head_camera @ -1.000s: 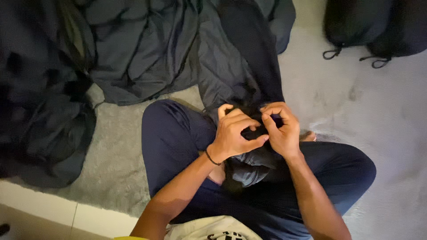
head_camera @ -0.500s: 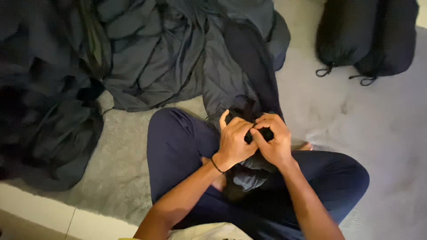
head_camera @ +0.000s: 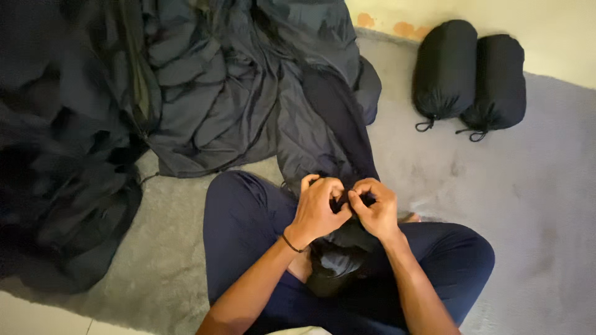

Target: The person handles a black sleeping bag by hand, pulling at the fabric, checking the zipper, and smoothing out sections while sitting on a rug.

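pinching the dark sleeping bag fabric [head_camera: 323, 133] where it meets the black stuff sack [head_camera: 335, 263] wedged in the lap for bracing, left hand [head_camera: 318, 211] and right hand [head_camera: 375, 208] close tight on its gathered end, two packed sacks [head_camera: 469, 74] well apart on the grey carpet [head_camera: 534, 205].

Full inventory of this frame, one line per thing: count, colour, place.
stuff sack: 1, black, in the lap between the knees, partly filled
dark fabric: 1 long strip, dark grey-blue, running from the pile down into both hands
fabric pile: 1 heap, dark grey-blue, spread over top and left of the carpet
packed sacks: 2, black, drawstring ends toward the person, side by side and touching, top right by the wall
carpet: 1, grey, under everything
wall: cream, top right
tile floor: pale, bottom left
wrist band: 1, dark, left wrist
legs: dark blue trousers, crossed
left hand: gripping the fabric
right hand: gripping the fabric
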